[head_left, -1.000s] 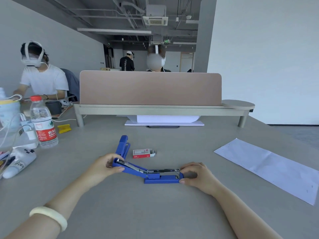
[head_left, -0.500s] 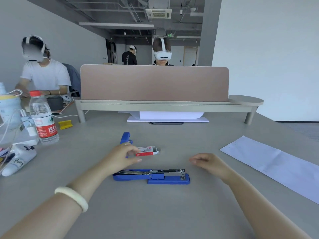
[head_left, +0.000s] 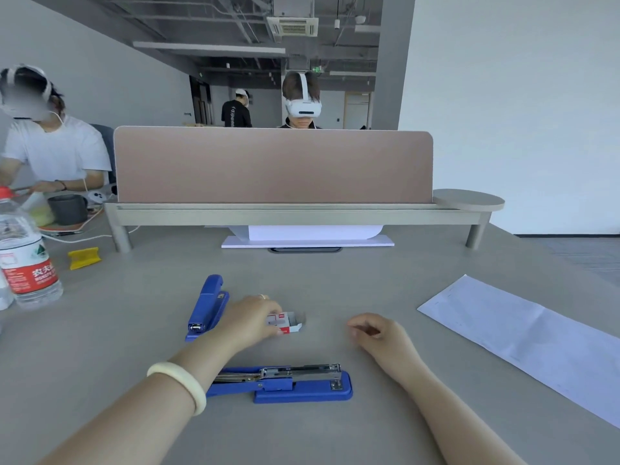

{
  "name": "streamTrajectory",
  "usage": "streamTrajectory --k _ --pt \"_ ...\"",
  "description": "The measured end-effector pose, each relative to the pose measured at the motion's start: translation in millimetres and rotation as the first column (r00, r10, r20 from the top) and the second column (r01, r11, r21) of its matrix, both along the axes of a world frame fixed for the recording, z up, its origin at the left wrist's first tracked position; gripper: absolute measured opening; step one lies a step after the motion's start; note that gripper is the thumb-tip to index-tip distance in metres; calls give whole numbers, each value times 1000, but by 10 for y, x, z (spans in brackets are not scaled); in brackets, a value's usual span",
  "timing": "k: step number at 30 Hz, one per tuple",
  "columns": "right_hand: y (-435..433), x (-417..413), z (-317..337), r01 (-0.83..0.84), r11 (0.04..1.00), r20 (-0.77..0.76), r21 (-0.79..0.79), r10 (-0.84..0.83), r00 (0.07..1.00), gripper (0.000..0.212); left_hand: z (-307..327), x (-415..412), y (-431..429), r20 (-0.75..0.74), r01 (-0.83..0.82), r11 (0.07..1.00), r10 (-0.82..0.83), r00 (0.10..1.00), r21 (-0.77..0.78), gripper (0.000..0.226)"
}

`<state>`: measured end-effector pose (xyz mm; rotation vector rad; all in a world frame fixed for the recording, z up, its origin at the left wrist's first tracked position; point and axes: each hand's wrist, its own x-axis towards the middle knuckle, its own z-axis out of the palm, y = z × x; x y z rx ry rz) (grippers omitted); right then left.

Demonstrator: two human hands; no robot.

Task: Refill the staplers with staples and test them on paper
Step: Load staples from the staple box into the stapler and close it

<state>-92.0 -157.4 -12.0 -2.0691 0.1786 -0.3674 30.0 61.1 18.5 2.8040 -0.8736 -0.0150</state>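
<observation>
A blue stapler (head_left: 295, 384) lies flat on the grey table near me, opened out with its metal staple channel exposed. A second blue stapler (head_left: 208, 305) lies closed farther back on the left. Between them sits a small red and white staple box (head_left: 288, 323) with its flap open. My left hand (head_left: 250, 318) rests on the box's left end, fingers closing around it. My right hand (head_left: 379, 332) hovers to the right of the box, fingers loosely curled and holding nothing. A long white paper sheet (head_left: 523, 340) lies on the right.
A water bottle (head_left: 25, 256) with a red label stands at the left edge, a yellow object (head_left: 84, 258) behind it. A tan divider on a low shelf (head_left: 273, 169) crosses the table's back, white paper beneath it. People with headsets sit beyond and at left.
Both hands let go of the opened stapler, which now lies flat. My left hand moved forward onto the staple box; my right hand lifted away toward the box's right.
</observation>
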Motion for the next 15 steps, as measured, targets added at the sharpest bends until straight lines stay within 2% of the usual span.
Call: streamTrajectory --k 5,7,11,15 --pt "106 116 105 -17 989 -12 -146 15 1000 16 40 -142 -286 -38 134 991 -134 990 -8 41" --pt "118 190 117 10 975 -66 -220 -26 997 13 59 -173 -371 -19 155 988 -155 988 -6 40" --pt "144 269 100 67 903 -192 -425 -163 968 21 66 -225 -433 40 159 987 -159 986 -6 38" --pt "195 310 136 102 901 -238 -422 -219 946 22 83 -274 -442 93 175 984 -177 980 29 39"
